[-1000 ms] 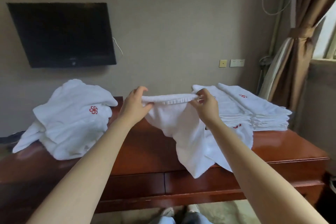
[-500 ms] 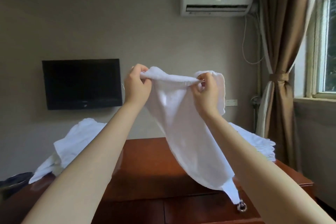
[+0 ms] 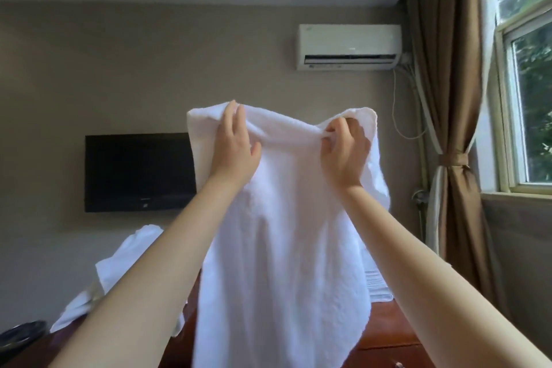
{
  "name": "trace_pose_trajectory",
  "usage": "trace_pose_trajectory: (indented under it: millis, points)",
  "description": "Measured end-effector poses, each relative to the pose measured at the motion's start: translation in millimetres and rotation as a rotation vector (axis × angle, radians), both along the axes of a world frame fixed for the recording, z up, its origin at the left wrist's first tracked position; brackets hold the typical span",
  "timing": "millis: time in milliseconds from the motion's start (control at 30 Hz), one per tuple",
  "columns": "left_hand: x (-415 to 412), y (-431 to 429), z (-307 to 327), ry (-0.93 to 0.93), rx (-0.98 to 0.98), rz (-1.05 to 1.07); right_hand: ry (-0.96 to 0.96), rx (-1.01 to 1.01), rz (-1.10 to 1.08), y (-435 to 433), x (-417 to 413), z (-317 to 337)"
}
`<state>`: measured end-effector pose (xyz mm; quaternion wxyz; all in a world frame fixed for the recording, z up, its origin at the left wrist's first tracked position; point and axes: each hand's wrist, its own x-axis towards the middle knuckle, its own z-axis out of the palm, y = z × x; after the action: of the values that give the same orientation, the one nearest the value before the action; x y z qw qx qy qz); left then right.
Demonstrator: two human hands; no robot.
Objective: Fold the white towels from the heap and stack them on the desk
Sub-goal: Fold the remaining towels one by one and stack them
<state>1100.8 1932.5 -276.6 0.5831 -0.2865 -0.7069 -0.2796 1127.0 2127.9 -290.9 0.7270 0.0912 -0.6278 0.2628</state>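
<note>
While both bare arms reach up and forward, a white towel [image 3: 283,248] hangs in the air between the hands, high in front of the wall. The right hand [image 3: 343,155] has its fingers curled and pinches a bunched fold of the towel's top edge. The left hand [image 3: 236,146] lies with its back to the camera, fingers nearly straight and pointing up against the cloth at the top edge, thumb spread out to the side on the near face; it touches the towel and is not curled round it. A corner of the towel stands out to the left of that hand, and another rounded corner rises past the right hand. The top edge sags a little between the two hands. Below them the cloth falls in one loose sheet, and its lower part hangs in front of the desk [image 3: 385,334]; whether it touches the wood cannot be told.

The heap [image 3: 131,260] of unfolded white towels lies on the left part of the desk, partly behind the left forearm. The stack [image 3: 376,284] of folded ones shows as a narrow strip just right of the hanging towel. A dark TV [image 3: 137,172] is on the wall to the left, an air conditioner [image 3: 349,46] high on the right, beside a tied brown curtain [image 3: 448,98] and a window [image 3: 525,98].
</note>
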Motion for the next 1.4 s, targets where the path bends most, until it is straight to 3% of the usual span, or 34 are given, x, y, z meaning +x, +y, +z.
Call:
trace_pose_trajectory:
  millis: [167,300,467,633,800,933,1233,1400]
  points:
    - [-28,-6,-21,-0.022,-0.214,0.208,-0.095,0.000,-0.023,10,-26,-9]
    - [-59,-9,-43,-0.093,-0.225,0.168,-0.130,0.005,-0.147,10,-57,-38]
    - [-108,-13,-86,-0.252,-0.265,0.173,-0.210,0.031,-0.153,9,-108,-84]
    - [-158,-15,-119,-0.393,-0.332,0.335,-0.274,0.084,-0.048,5,-157,-105]
    - [-213,-9,-136,-0.552,-0.396,0.465,-0.352,0.175,-0.195,7,-215,-119]
    - [-259,1,-155,-0.665,-0.398,0.483,-0.423,0.160,-0.156,6,-265,-141]
    - [-362,22,-267,-0.973,-0.409,0.419,-0.738,0.148,-0.124,16,-367,-252]
    - [-402,25,-333,-1.187,-0.444,0.360,-1.159,0.158,-0.176,27,-409,-316]
